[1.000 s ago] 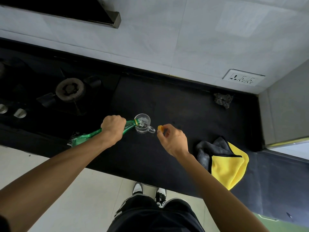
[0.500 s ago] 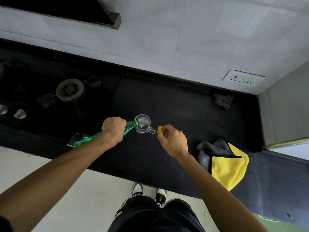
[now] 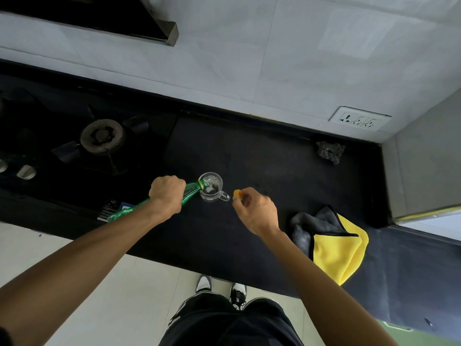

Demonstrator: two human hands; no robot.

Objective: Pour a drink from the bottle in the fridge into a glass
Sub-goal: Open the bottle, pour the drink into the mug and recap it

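Note:
A clear glass mug [image 3: 211,188] with a small handle stands on the black counter [image 3: 262,171]. My left hand [image 3: 166,196] grips a green plastic bottle [image 3: 190,193] around its upper body and holds it tipped steeply. The bottle's mouth rests at the mug's rim, and clear fizzy liquid shows inside the mug. The bottle's base [image 3: 117,216] points back toward me, over the counter's front edge. Just right of the mug's handle, my right hand [image 3: 254,211] pinches an orange bottle cap [image 3: 237,194] between thumb and fingers.
A gas burner [image 3: 102,137] and two stove knobs [image 3: 26,171] lie on the left. A grey-and-yellow cloth [image 3: 334,243] sits at the counter's front right. A dark scouring pad [image 3: 329,151] lies by the back wall under a wall socket [image 3: 359,119].
The bottle's base has risen a little, so the tilt toward the mug is steeper. My right hand with the cap has stayed in place.

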